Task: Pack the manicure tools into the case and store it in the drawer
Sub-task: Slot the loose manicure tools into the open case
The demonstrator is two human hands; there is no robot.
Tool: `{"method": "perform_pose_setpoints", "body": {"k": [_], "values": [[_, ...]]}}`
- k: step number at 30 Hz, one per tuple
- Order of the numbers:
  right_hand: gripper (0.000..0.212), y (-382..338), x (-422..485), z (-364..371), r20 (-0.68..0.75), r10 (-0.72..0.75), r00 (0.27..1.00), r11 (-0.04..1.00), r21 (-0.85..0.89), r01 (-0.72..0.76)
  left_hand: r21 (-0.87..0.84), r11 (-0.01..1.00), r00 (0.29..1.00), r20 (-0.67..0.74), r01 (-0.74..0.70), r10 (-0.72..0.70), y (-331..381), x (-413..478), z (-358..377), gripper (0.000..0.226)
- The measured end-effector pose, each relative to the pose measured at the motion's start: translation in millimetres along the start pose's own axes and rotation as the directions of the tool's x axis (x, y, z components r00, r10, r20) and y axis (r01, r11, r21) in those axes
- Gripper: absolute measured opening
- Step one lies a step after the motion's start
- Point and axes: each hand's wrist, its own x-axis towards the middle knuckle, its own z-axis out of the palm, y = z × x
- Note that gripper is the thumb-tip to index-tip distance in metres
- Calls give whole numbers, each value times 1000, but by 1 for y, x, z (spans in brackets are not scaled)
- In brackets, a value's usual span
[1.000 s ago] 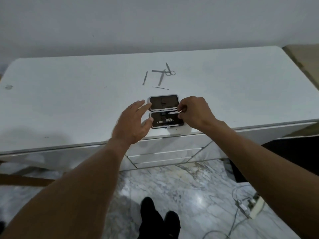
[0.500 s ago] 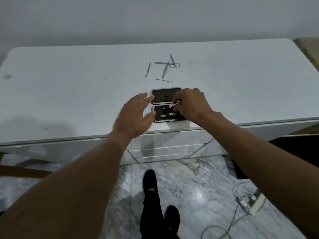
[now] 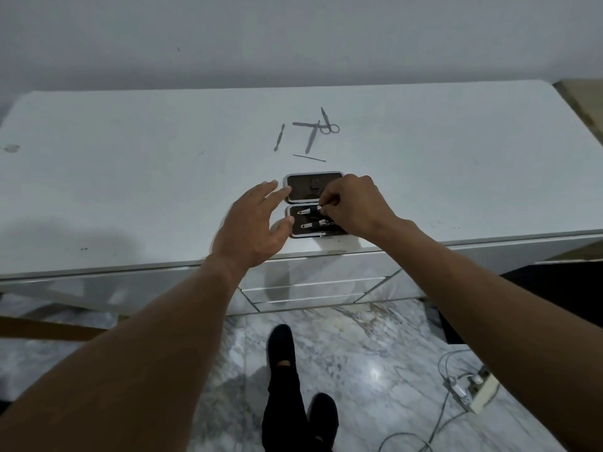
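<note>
The big white dresser [image 3: 137, 197] fills most of the room before me, its top smooth and a little glossy with rounded corners, and below it the floor [image 3: 375, 347] is grey-veined polished marble. In the front of the dresser, under the middle of the top, sit the shallow white drawers [image 3: 313, 285], closed, with thin bright edges. The case [image 3: 303, 190] lies open and flat near the front edge of the top, directly above those drawers. It is a small rectangular thing with rounded corners, a shiny metal rim and a dark brown lining that looks like leather or velvet. Its two halves lie one behind the other. The left hand [image 3: 251, 230] has straight, slightly spread fingers, the fingertips touching the left side of the far half and the thumb against the left side of the near half. The right hand [image 3: 355, 207] is curled over the right part of the case, and its fingertips pinch the end of the upper tool [image 3: 308, 211], a small silver piece under a dark strap. It is perhaps a clipper, but I cannot tell surely. The lower tool [image 3: 313, 225] sits just in front of it in the same half. Beyond the case, apart from it, lie the loose steel pieces: the scissors [image 3: 330, 127], a flat file [image 3: 312, 137] crossing another bar, a short pusher [image 3: 279, 137] and a thin stick [image 3: 309, 158].
</note>
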Motion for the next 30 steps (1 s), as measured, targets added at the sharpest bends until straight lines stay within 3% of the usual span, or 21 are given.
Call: {"method": "perform_pose_setpoints", "body": {"k": [12,19,30], "values": [[15,-1,5,-9,22,-46,999,998,-33,47,6,1000,1000,8,-2,2,2,0,-1,56],[21,-3,45,-25,-88,106,990,994,9,-106,21,1000,1000,22,-13,13,3,-2,-2,57],[10,3,143,-26,-178,336,925,941,14,-339,14,999,999,38,-36,35,4,0,-6,55]]}}
